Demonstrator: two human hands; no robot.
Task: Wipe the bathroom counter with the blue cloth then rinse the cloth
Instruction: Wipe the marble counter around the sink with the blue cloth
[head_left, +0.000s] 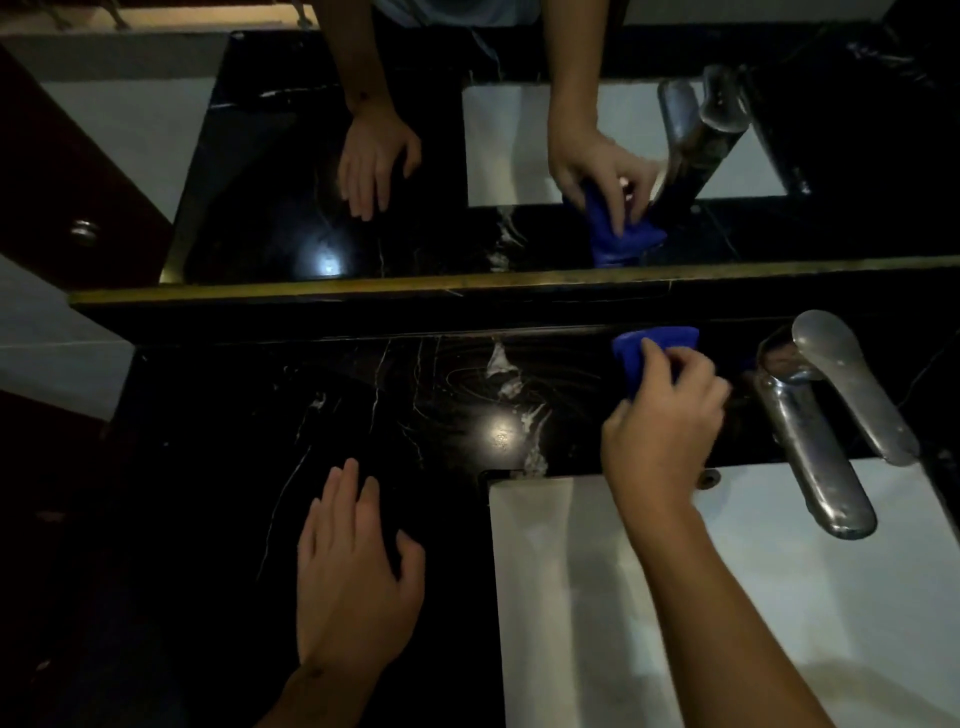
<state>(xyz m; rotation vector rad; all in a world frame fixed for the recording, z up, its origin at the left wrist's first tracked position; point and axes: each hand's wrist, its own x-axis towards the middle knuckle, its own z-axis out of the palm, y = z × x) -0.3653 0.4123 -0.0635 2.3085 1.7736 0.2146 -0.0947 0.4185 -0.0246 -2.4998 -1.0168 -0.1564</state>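
Wiping the black counter (415, 395) just left of the faucet (815, 415).
The right hand (662, 431) grips the bunched blue cloth (649, 348), which sticks out beyond its fingertips; the left hand (353, 571) rests spread, well left of the faucet.

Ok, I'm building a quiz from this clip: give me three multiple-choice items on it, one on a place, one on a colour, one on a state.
1. Where is the cloth?
A. in the sink
B. on the counter at the back, left of the tap
C. draped over the tap

2. What colour is the counter?
A. white
B. black with pale veins
C. red

3. What is the left hand doing?
A. resting open on the counter
B. gripping the tap
C. holding a second cloth

Answers:
1 B: the right hand grips the cloth against the counter by the mirror ledge, just left of the tap, beyond the sink.
2 B: the stone is dark with white streaks.
3 A: its fingers lie spread and hold nothing.
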